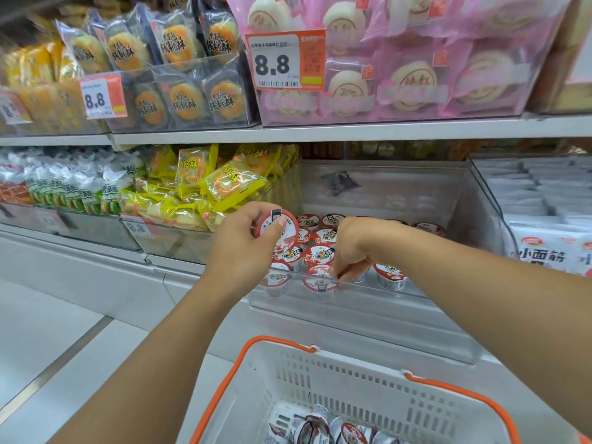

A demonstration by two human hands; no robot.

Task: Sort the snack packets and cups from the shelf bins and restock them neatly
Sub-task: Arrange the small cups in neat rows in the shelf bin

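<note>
Head view. Left hand [245, 248] is gripping a small round cup with a red-and-white foil lid [278, 228], fingers curled behind it and thumb pressing across the lid, holding it tilted above the clear plastic shelf bin [368, 296]. Right hand [354, 251] is reaching down into the same bin, fingertips pinching the rim of a second red-lidded cup [320, 278] in the front row. Matching cups are standing upright in rows behind it. White perforated plastic basket with orange handles [352, 379] is sitting below the arms, holding more cups lying loose.
</note>
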